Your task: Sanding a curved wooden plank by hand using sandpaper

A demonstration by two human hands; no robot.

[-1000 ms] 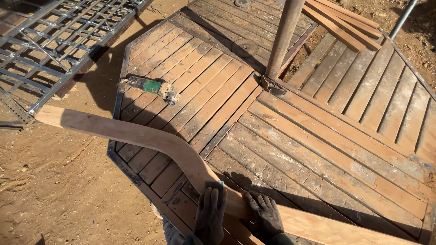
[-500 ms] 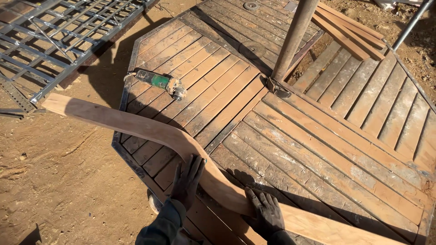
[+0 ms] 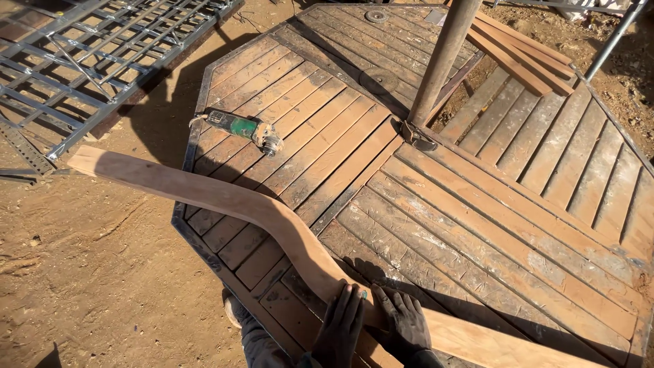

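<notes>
A long curved wooden plank (image 3: 225, 197) lies across the near edge of an octagonal slatted wooden deck (image 3: 477, 218); its far end sticks out over the dirt at the left. Both my hands wear dark gloves. My left hand (image 3: 340, 327) lies flat on the plank near its bend, fingers spread and pointing away from me. My right hand (image 3: 405, 320) rests right beside it on the same plank, fingers apart. A green angle grinder (image 3: 242, 128) lies on the deck slats well beyond the plank.
A metal pole (image 3: 443, 58) rises from the deck's centre. Loose boards (image 3: 518, 51) are stacked at the back right. A metal grid frame (image 3: 88, 54) lies on the dirt at the upper left. My shoe (image 3: 233, 310) shows at the deck's edge.
My left hand has come back along the plank from near its bend, closer to my right hand. The view has shifted slightly, the plank keeping its place on the deck.
</notes>
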